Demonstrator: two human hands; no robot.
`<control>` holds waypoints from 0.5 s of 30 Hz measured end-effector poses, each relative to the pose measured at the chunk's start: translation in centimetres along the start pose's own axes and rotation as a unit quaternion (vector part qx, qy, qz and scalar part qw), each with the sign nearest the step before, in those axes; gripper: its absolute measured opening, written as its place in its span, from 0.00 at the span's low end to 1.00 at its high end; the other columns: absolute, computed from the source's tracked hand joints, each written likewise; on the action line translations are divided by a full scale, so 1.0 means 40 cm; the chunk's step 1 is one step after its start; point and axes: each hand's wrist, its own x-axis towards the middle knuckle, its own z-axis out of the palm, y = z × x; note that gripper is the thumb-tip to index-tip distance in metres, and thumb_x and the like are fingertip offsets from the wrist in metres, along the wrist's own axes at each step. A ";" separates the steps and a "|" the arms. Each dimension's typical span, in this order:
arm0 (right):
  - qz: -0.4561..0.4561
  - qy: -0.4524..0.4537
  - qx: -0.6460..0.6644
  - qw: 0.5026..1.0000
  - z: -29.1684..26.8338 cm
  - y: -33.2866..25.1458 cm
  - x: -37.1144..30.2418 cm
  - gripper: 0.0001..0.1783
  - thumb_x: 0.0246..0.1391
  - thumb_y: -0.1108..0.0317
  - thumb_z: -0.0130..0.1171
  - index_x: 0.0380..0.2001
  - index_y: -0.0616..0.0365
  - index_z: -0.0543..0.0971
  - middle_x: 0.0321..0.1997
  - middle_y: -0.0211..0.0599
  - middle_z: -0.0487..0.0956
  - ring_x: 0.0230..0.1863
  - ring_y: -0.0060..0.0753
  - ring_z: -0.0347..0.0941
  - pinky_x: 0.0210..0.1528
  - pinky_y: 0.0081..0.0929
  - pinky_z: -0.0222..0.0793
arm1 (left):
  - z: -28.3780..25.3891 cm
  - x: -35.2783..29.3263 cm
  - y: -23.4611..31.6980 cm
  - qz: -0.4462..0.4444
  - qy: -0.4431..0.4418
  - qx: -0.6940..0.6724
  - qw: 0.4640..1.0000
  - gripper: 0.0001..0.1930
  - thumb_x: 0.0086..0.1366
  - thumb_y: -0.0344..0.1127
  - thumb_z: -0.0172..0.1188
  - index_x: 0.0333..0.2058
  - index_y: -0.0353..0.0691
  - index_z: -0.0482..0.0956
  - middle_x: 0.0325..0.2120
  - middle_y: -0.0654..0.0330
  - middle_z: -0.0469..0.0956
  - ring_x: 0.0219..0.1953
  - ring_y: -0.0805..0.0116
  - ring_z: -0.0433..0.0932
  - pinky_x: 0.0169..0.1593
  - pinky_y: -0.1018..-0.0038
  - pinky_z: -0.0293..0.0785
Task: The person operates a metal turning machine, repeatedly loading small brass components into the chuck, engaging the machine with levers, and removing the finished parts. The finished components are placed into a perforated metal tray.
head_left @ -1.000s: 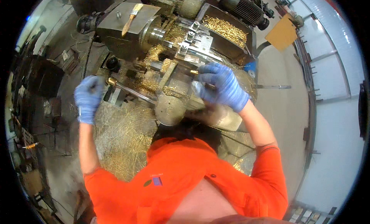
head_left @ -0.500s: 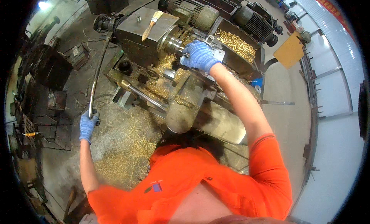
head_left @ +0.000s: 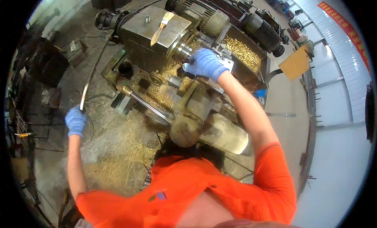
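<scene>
One chuck (head_left: 182,52) lies just left of the right hand (head_left: 206,64), whose fingers are curled; what they grip is hidden. The left hand (head_left: 75,120) is closed round the end of one lever (head_left: 84,97). One brush (head_left: 162,29) lies on one headstock (head_left: 139,29).

A light-blue, mottled, knitted fabric glove (head_left: 75,124) covered the fingers of the left hand (head_left: 75,119), and a second light-blue, mottled, knitted fabric glove (head_left: 212,67) clad the right hand (head_left: 206,63). Each ended at the wrist, behind the fingers. Much farther back from them began a bright orange, short-sleeved fabric shirt (head_left: 182,177), open at the neck. Well behind the left fingers, its chest bore a small purple rectangular patch (head_left: 161,195) beside a dark, leaf-shaped mark (head_left: 152,197); a small, dark, round button (head_left: 213,186) sat nearer the neck opening.
</scene>
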 end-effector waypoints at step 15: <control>-0.029 0.179 0.035 0.983 0.011 0.010 -0.075 0.20 0.41 0.48 0.53 0.23 0.54 0.80 0.27 0.43 0.77 0.35 0.45 0.72 0.41 0.38 0.65 | -0.046 0.232 -0.012 0.058 0.240 -0.102 0.964 0.15 0.55 0.37 0.55 0.42 0.40 0.74 0.34 0.51 0.77 0.36 0.53 0.76 0.40 0.63 0.71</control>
